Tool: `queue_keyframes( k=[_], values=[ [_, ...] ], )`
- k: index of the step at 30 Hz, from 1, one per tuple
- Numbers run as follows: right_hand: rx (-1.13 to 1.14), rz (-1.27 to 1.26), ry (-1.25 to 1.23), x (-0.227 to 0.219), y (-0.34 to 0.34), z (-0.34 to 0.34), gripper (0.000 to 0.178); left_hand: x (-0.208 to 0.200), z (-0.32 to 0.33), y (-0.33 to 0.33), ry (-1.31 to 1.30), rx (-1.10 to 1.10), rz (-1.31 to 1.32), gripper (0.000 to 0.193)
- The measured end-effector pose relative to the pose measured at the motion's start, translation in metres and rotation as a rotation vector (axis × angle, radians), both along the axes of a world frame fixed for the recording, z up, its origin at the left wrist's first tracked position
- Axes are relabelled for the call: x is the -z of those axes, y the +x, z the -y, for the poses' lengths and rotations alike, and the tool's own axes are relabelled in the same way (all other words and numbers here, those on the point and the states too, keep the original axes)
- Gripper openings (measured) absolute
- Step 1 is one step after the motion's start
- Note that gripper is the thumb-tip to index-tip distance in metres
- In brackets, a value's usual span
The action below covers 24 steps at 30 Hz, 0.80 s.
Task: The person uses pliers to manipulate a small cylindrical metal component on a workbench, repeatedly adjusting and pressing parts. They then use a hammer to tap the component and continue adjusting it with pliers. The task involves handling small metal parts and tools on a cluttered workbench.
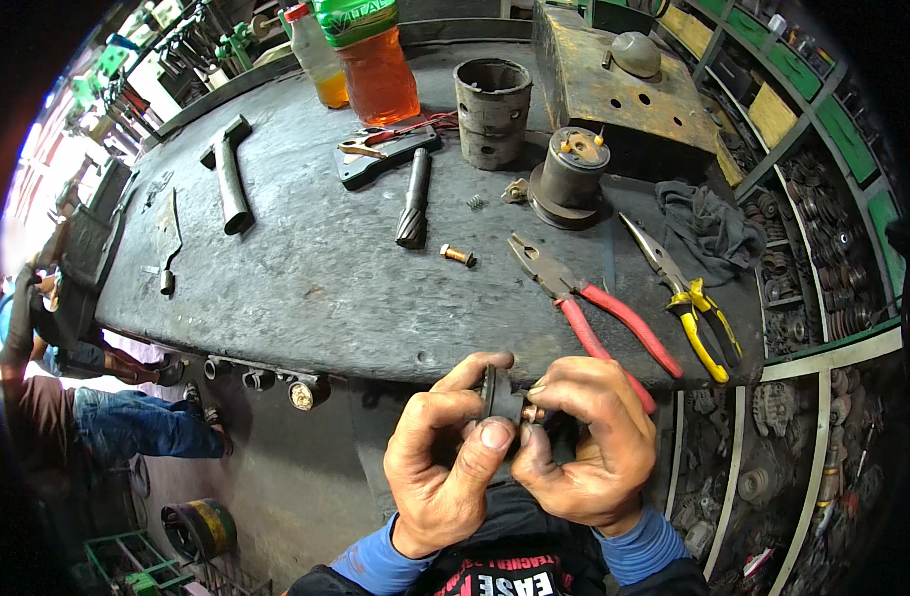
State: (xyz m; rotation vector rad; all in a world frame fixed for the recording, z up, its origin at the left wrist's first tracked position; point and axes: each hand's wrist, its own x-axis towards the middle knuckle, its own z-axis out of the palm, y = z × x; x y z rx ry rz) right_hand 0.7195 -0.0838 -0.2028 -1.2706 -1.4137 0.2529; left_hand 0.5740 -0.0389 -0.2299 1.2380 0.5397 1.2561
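Note:
In front of my chest, just off the bench's near edge, my left hand [440,467] is closed on a dark round disc-like part [501,397], thumb and fingers on its rim. My right hand [599,452] pinches a small copper-coloured bolt [532,411] that sticks out of that part's side. Fingers hide much of both pieces. Beyond my hands lie red-handled combination pliers [579,288] and yellow-and-black long-nose pliers [688,303]. Another copper-coloured bolt [457,255] rests on the bench, near a fluted steel rod [413,204]. A dark flanged cylinder [571,179] stands behind the pliers.
A hammer [228,174] and a scraper [170,238] lie on the bench [296,288] at left. Toward the back stand two bottles of coloured liquid, a hollow metal cylinder [493,119] and a rusty box [624,89]. A dark rag [708,228] and parts shelves are at right. Another person is at far left.

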Motion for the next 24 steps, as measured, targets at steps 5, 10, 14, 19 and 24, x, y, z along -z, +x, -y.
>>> queue_keyframes(
  k=[5, 10, 14, 19, 24],
  values=[
    [-0.041, -0.019, -0.021, -0.002, 0.001, -0.002, 0.032, -0.005, -0.003, 0.0, -0.044, 0.005, -0.021, 0.024],
    [-0.096, -0.034, -0.053, 0.001, 0.001, -0.003, 0.033, -0.01, -0.005, 0.001, -0.169, 0.001, 0.008, 0.024],
    [-0.082, 0.001, -0.036, 0.0, -0.002, -0.001, 0.034, -0.003, -0.012, 0.003, -0.044, -0.047, -0.053, 0.024],
    [0.041, 0.194, -0.028, -0.008, 0.013, -0.004, 0.037, -0.012, -0.019, 0.001, -0.267, 0.006, 0.077, 0.017],
    [0.387, 0.767, -0.425, -0.014, 0.047, 0.005, 0.048, -0.018, -0.032, -0.001, -0.318, -0.018, 0.117, 0.024]
  ],
)
